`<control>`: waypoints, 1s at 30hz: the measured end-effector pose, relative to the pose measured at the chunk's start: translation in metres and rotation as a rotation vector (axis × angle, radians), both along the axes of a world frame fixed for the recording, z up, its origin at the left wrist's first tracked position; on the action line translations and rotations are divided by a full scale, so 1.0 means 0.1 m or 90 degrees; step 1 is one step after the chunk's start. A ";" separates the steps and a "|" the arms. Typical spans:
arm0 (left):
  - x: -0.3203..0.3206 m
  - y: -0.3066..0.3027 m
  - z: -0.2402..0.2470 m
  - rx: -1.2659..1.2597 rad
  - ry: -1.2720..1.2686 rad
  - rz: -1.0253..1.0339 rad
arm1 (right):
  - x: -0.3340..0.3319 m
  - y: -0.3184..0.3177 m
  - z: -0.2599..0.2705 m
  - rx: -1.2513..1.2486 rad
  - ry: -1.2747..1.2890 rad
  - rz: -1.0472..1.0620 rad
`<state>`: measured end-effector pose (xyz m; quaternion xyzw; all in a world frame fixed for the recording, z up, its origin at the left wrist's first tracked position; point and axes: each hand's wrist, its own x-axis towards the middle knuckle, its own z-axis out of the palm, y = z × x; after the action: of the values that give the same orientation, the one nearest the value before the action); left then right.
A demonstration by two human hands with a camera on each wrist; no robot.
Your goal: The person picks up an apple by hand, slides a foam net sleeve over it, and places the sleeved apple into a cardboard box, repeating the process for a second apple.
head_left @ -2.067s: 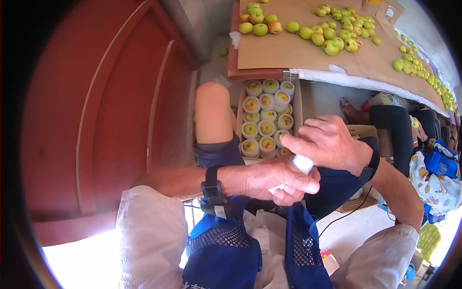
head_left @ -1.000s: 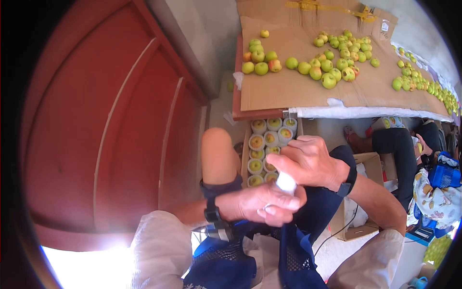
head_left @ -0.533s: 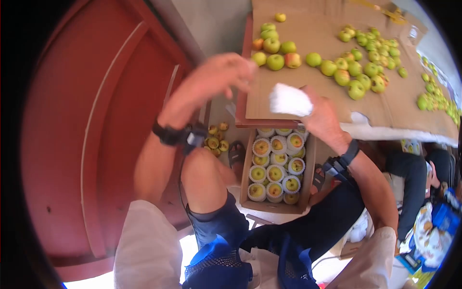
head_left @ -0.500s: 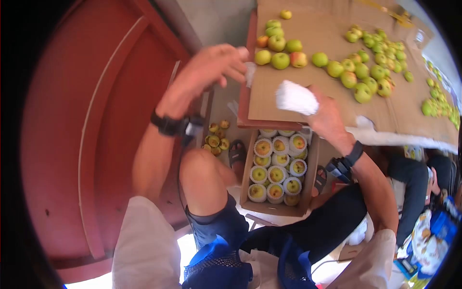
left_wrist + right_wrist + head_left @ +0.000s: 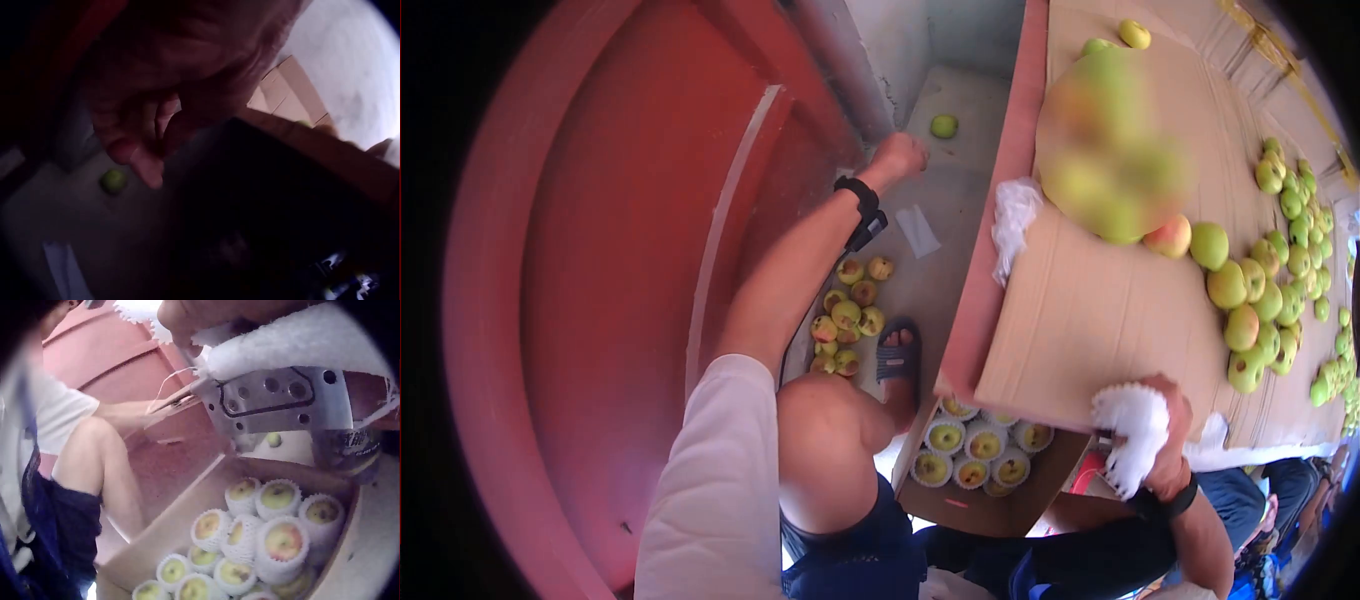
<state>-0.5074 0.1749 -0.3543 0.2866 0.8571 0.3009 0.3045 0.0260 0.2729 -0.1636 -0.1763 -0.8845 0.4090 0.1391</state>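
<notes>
My left hand (image 5: 900, 158) is stretched out over the floor between the red panel and the table, fingers loosely curled. Seen in the left wrist view, the left hand (image 5: 181, 81) bends its fingers with nothing visible between them; a green apple on the floor (image 5: 114, 181) lies below and beyond. At the table's front edge my right hand (image 5: 1175, 430) grips white foam netting (image 5: 1133, 432) with a scalloped rim. In the right wrist view, the right hand (image 5: 219, 319) is partly cut off at the top, beside netting (image 5: 145, 315).
Apples in foam nets fill part of a cardboard box (image 5: 1045, 485) below the table edge. Loose apples (image 5: 1226, 285) lie on the cardboard-covered table (image 5: 1090, 330). Blemished apples (image 5: 845, 318) sit on the floor by a sandalled foot (image 5: 898, 350). A red panel (image 5: 640, 260) stands left.
The hands have parted. My left hand has reached out over the floor; the right, still gripping netting, is now lower right in the head view. The head view has swung left.
</notes>
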 end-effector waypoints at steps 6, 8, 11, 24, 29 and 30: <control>-0.16 0.35 -0.63 -0.034 0.159 0.002 | 0.12 0.06 0.03 0.182 -0.215 0.055; -0.31 0.49 -0.86 -0.046 0.205 -0.040 | 0.12 0.07 0.07 0.196 -0.188 0.061; -0.54 0.72 -1.26 -0.030 0.213 -0.036 | 0.03 0.00 0.03 0.155 -0.139 -0.018; -0.97 1.35 -1.80 -0.017 0.257 -0.073 | -0.18 0.20 0.25 0.012 -0.144 0.101; -1.02 1.31 -1.83 -0.013 0.213 0.019 | -0.17 0.20 0.25 -0.004 -0.175 0.091; -1.03 1.23 -1.81 -0.017 0.214 0.018 | -0.19 0.18 0.24 -0.003 -0.149 0.075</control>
<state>-0.6101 0.2982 -0.5358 0.3169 0.9038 0.2413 0.1564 0.0071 0.2911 -0.1392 -0.1706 -0.9025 0.3954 0.0100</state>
